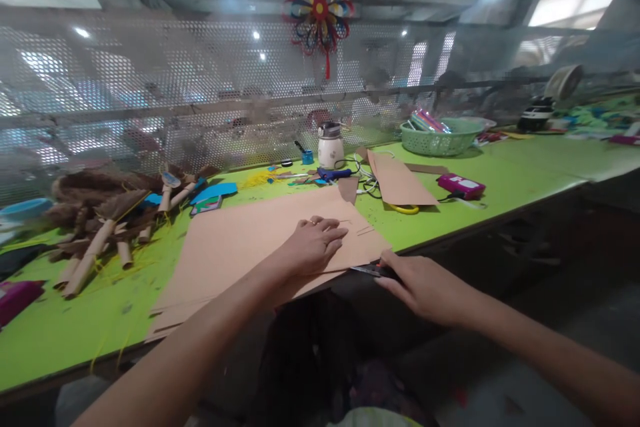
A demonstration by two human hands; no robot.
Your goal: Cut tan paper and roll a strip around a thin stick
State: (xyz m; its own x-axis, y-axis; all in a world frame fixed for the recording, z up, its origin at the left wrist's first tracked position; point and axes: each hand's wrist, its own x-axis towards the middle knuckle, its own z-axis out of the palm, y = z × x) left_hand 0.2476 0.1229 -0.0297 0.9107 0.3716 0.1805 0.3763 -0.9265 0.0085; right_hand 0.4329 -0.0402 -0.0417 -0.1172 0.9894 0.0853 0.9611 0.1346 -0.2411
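Note:
Large sheets of brown paper (245, 237) lie stacked at the front edge of the green table, with a few short slits near their right side. My left hand (316, 240) rests flat on the top sheet, fingers stretched out and a ring on one of them. At the paper's right front corner, my right hand (417, 283) is closed around the handles of a pair of scissors (367, 270). The blades point left along the paper's near edge. Fingers partly hide the handles, and whether the blades sit around the paper I cannot tell.
On the left lie rolled brown paper pieces (93, 257) and yellow strands. Behind the sheets stand a white bottle (331, 150) and a blue glue gun (334, 174). A folded brown sheet (400, 180), a purple box (461, 185) and a green basket (440, 140) are to the right.

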